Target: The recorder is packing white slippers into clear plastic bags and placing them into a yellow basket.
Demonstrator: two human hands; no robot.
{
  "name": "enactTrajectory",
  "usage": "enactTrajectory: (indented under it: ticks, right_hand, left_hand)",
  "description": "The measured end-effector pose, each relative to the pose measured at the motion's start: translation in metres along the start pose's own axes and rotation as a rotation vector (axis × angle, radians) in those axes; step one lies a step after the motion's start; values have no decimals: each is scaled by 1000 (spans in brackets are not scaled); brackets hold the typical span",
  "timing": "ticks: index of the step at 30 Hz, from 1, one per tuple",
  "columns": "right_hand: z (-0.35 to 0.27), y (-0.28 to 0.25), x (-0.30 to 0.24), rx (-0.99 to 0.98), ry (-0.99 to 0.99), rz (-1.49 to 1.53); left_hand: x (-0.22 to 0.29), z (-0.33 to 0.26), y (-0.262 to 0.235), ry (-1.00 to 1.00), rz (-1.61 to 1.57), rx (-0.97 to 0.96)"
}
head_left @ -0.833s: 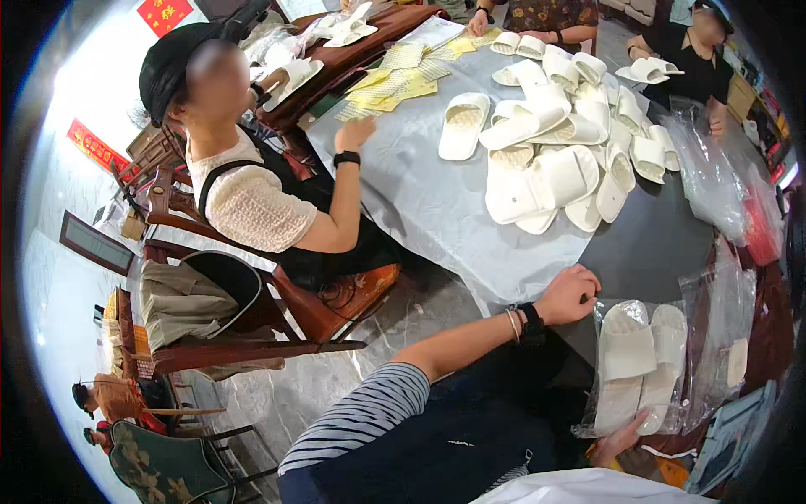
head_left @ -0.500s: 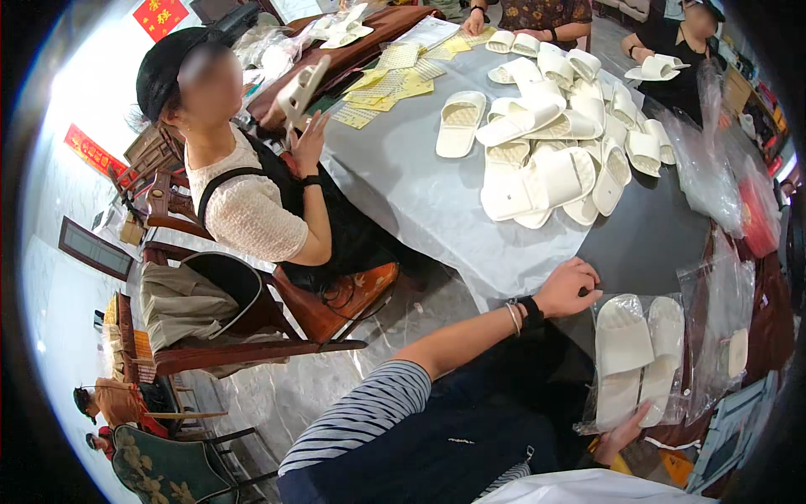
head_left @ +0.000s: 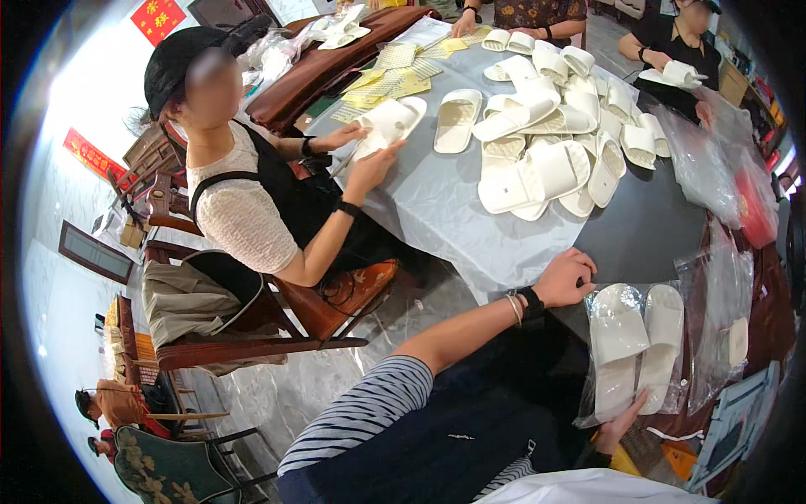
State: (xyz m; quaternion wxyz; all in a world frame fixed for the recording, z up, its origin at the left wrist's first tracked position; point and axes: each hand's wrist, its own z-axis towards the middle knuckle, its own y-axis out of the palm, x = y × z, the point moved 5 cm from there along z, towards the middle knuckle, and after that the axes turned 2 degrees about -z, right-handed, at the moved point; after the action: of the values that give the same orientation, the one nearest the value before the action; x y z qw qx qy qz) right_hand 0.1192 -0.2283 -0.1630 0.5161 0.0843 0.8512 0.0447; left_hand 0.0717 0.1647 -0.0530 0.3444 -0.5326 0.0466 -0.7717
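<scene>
A pair of cream slippers [head_left: 620,361] lies side by side in a clear plastic bag [head_left: 585,395] at the table's near right. My right hand [head_left: 619,424] grips the bag's lower end, with the thumb over the heel of the right-hand slipper. My left hand [head_left: 564,279] is closed beside the bag's upper left corner, its fingers curled over the table edge. Whatever its fingertips hold, if anything, is hidden. Beyond my hands a heap of cream slippers [head_left: 537,178] covers part of the grey table [head_left: 642,239].
At the left, a seated person [head_left: 252,193] holds a cream slipper [head_left: 388,126] in both hands. Another person [head_left: 684,50] handles slippers at the far right. Yellow printed sheets [head_left: 395,84] lie at the back. Clear bags [head_left: 714,311] hang along the right side.
The bagged slippers have shifted slightly up and left with my right hand. My left hand has edged closer to the bag's corner. The person at left has lowered a slipper toward the table.
</scene>
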Motion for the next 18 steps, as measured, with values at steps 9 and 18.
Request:
enactTrajectory:
  ticks: [9,18]
  right_hand:
    - [2,-10,5,29,-43,-101]
    - [-22,0,-18,137,-65,-228]
  left_hand:
    - [4,1,-5,42,15,45]
    - [4,-3,-4,92,-19,115]
